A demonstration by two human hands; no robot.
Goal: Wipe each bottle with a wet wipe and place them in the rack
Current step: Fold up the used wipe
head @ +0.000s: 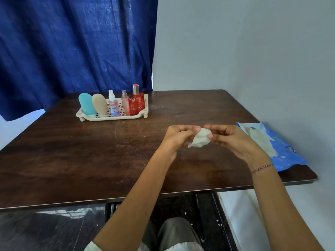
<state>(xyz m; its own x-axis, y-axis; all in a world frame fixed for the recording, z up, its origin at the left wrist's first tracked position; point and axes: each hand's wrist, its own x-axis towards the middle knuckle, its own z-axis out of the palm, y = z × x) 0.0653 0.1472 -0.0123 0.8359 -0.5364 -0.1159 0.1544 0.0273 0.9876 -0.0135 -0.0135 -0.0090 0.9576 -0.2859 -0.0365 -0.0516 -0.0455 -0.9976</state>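
A crumpled white wet wipe (pixel 200 138) hangs above the table between my two hands. My left hand (pixel 178 136) pinches its left side and my right hand (pixel 230 138) pinches its right side. At the far left of the table stands a cream rack (pixel 116 118) with perforated floor. Upright in it are a teal tube (pixel 87 104), a beige tube (pixel 99 105), a clear spray bottle (pixel 113 105), a pink spray bottle (pixel 125 104) and a red perfume bottle (pixel 136 102).
A blue wet-wipe pack (pixel 282 151) lies at the table's right edge, with used pale wipes on top. The dark wooden table (pixel 72 156) meets a grey wall on the right and a blue curtain (pixel 72 48) behind.
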